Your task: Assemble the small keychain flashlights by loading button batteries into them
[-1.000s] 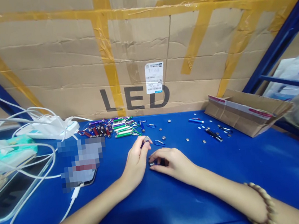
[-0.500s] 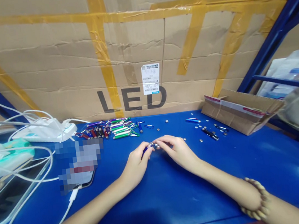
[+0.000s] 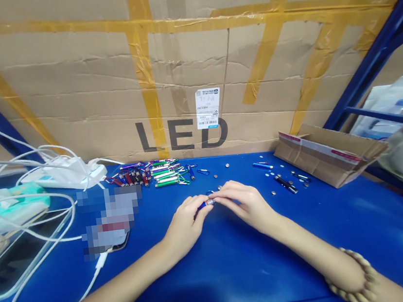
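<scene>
My left hand point(image 3: 187, 223) is closed around a small blue keychain flashlight point(image 3: 203, 204), its silver end pointing right. The fingertips of my right hand point(image 3: 243, 203) are pinched at that silver end; whether a separate small part sits between them is hidden. Just above the fingers shows a blue carabiner loop point(image 3: 209, 192). Beyond my hands lies a pile of similar flashlights with carabiners: green ones point(image 3: 166, 180), and dark red and black ones point(image 3: 131, 177). To the right rest a light blue flashlight point(image 3: 262, 165), a black one point(image 3: 285, 184) and several button cells point(image 3: 273, 192).
An open cardboard tray point(image 3: 327, 160) stands at the back right. On the left are a phone point(image 3: 117, 225) on a charging cable, a white power strip point(image 3: 68, 174), looped white cables and a tablet-like device point(image 3: 19, 256). A large carton point(image 3: 105, 84) walls off the back of the blue table point(image 3: 217, 276).
The flashlight's silver end now shows between my hands, with my right fingertips against it. My hands have shifted slightly, and the view has moved a little.
</scene>
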The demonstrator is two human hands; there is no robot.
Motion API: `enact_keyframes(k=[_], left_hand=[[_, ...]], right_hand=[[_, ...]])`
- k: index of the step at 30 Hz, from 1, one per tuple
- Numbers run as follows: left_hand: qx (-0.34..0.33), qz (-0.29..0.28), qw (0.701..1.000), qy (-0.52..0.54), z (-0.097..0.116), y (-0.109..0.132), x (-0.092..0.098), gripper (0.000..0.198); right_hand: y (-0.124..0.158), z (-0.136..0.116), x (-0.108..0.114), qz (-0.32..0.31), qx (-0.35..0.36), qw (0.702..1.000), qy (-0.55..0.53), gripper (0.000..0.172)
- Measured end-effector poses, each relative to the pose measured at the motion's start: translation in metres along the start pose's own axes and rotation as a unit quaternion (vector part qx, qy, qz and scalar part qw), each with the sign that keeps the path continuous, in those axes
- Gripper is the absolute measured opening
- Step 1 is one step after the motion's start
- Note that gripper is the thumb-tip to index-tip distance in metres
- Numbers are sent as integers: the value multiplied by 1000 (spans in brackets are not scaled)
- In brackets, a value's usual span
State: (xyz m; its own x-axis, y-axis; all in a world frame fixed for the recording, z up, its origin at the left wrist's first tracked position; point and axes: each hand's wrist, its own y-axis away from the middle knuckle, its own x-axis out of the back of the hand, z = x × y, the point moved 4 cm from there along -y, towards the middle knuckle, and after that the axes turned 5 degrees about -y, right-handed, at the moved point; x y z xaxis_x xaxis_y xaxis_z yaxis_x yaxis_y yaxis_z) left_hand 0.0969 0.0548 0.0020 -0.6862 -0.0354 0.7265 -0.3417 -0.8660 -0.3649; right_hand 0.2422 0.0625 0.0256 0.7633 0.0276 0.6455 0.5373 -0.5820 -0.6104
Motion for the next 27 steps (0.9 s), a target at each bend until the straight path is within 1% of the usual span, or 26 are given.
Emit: enact_keyframes(k=[1,3,5,7,9,11,14,17,19,20,24,25,26,27], left_hand=[[-14,3,1000,-13,1,0,1,20],[-45,6,998,-36,2,1,2,19],[-67,13,996,-50,4,3,2,19],[-82,25,995,-56,5,5,3,20],[-100,40,991,-73,7,7,4,21],[-122,48,985,-108,8,10,3,23],[-151,46,975,-159,9,13,0,24],[-184,50,963,-193,12,16,0,27],[-217,65,949,-219,17,17,2,28],[-235,77,941,-233,19,18,4,28],[-283,128,912,-270,30,22,13,25],[-287,137,908,-271,32,23,14,23],[-288,145,907,-269,33,23,15,22],[-286,151,909,-262,34,24,15,20]], right_hand=[[0,2,0,3,-30,999,-22,21],[0,7,0,13,-123,989,-82,17],[1,14,-2,17,-224,962,-153,18],[3,17,-4,4,-294,931,-218,25],[4,16,-6,-24,-331,905,-267,33],[5,13,-7,-56,-346,887,-299,38],[6,9,-9,-106,-349,872,-328,40],[10,9,-13,-140,-378,839,-366,39],[14,9,-16,-147,-406,802,-413,39],[16,8,-17,-149,-422,777,-443,38],[22,1,-22,-154,-470,649,-578,35],[22,-1,-22,-156,-473,623,-603,35],[22,-3,-22,-158,-473,604,-622,34],[22,-5,-23,-159,-473,592,-633,33]])
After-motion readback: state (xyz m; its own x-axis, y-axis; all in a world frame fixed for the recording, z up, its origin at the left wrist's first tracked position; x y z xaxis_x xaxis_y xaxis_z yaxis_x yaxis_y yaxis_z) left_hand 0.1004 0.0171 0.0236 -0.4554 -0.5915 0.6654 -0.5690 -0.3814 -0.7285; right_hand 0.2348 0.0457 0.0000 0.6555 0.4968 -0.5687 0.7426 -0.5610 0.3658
